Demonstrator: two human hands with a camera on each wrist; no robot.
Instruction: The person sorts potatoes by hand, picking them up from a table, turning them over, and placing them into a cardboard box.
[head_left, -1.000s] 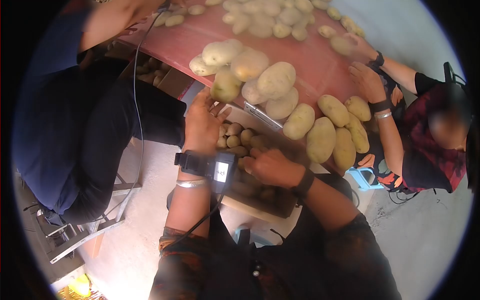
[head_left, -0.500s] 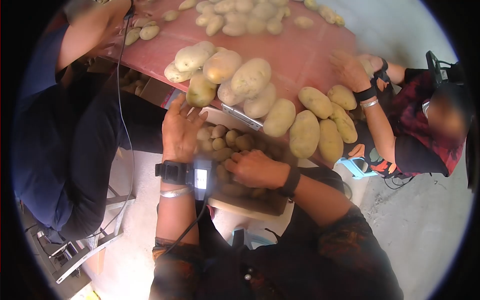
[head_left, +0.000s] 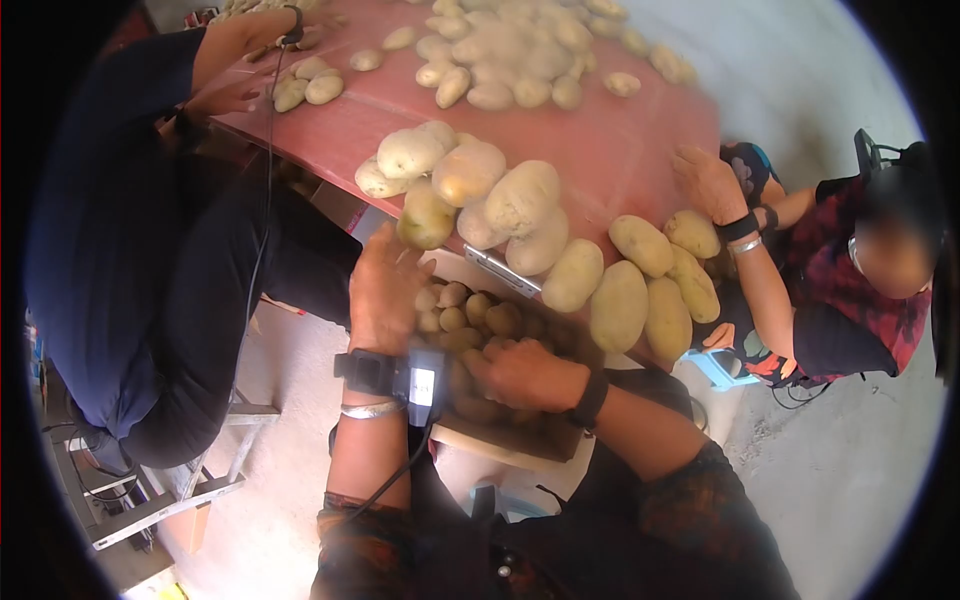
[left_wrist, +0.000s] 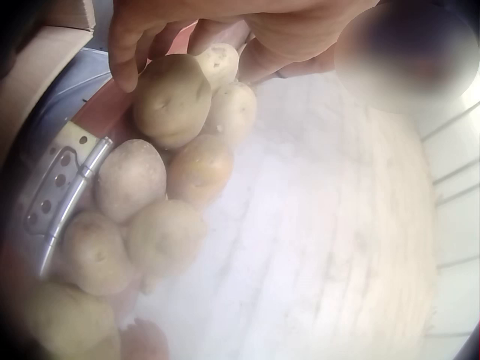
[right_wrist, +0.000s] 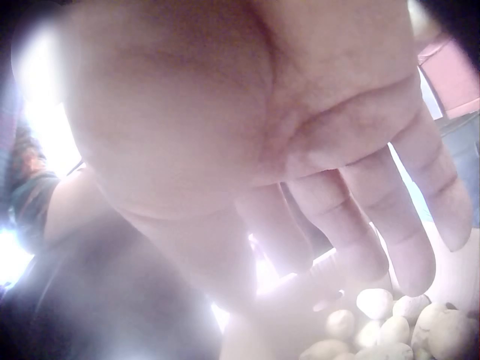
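Note:
In the head view, my left hand is at the table's near edge, fingers beside a greenish potato. The left wrist view shows loosely bent fingers right at that potato, not wrapped round it. My right hand hangs over a cardboard box on my side of the table. Small potatoes lie inside the box. From the right wrist, its palm looks bare, with fingers reaching loosely toward the small potatoes.
Large potatoes line the near edge of the red table, above a metal hinge. A potato heap lies farther back. People sit on both sides; the right one's hand rests by the table edge. A cable hangs at left.
The head view shifts a little. My hands stay in nearly the same places by the table edge and over the box. The right person's farther hand has drawn back from the table.

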